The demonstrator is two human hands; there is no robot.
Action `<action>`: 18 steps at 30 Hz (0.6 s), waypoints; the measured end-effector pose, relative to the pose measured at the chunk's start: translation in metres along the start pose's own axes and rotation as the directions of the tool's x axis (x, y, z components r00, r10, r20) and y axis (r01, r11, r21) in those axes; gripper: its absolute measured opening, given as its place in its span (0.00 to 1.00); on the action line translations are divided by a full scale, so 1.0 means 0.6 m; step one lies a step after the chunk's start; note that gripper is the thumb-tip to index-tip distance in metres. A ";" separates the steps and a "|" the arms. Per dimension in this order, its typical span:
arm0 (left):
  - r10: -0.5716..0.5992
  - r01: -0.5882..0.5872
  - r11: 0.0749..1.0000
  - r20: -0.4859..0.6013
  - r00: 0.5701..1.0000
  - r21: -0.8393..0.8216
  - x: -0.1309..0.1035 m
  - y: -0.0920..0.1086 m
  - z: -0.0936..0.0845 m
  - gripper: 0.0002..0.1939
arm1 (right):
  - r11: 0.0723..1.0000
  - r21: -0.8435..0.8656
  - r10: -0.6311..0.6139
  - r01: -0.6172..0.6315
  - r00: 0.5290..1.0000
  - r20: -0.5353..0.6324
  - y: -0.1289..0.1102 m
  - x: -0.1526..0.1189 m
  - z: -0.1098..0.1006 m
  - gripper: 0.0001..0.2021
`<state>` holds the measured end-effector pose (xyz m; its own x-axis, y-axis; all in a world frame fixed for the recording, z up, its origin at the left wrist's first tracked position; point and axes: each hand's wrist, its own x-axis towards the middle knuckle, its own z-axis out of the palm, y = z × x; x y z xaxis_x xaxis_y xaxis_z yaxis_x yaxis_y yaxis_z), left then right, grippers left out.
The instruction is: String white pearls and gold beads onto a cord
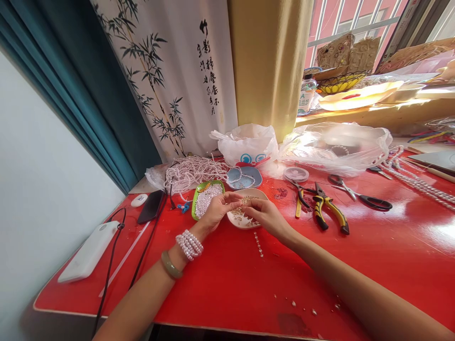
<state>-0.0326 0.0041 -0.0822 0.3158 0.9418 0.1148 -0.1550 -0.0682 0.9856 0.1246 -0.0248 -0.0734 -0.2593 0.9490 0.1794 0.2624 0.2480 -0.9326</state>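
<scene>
Work position: centre of the frame, over the white dish [245,227], which contains small gold-coloured beads [250,200]. The left hand [216,211] is at the dish's left side, thumb and forefinger closed to a narrow pinch. The right hand [262,214] is over the dish's right side, its fingers bent and also narrowly pinched. The fingertips of both hands are near each other; the item between them is too small to identify. A short bead strand [259,244] is directly below the dish in the frame; whether it hangs or lies flat cannot be determined.

Left wrist: multi-row pearl bracelet [189,245] and green bangle [171,265].

Adjacent containers: green tray [194,210] with pearl beads [208,200], left of the dish; blue tray [256,176], behind it. Pearl strands [195,170] are heaped at upper left of the trays.

Right of centre: small pliers [299,193], yellow-and-black pliers [329,206] and black-handled scissors [375,202]. A round clear container [296,174] is behind the small pliers.

Left of frame: black phone [150,207] and white rectangular device [88,252].

Lower right of centre: loose beads [293,303] on the red table [220,289].
</scene>
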 end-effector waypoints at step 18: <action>-0.022 0.019 0.997 -0.035 0.999 -0.078 -0.003 0.009 -0.001 0.08 | 0.998 0.065 0.009 -0.011 0.999 0.033 -0.006 0.001 0.000 0.10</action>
<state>-0.0349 0.0024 -0.0769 0.2860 0.9541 0.0885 -0.2217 -0.0240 0.9748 0.1234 -0.0251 -0.0696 -0.2874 0.9443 0.1605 0.2046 0.2242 -0.9528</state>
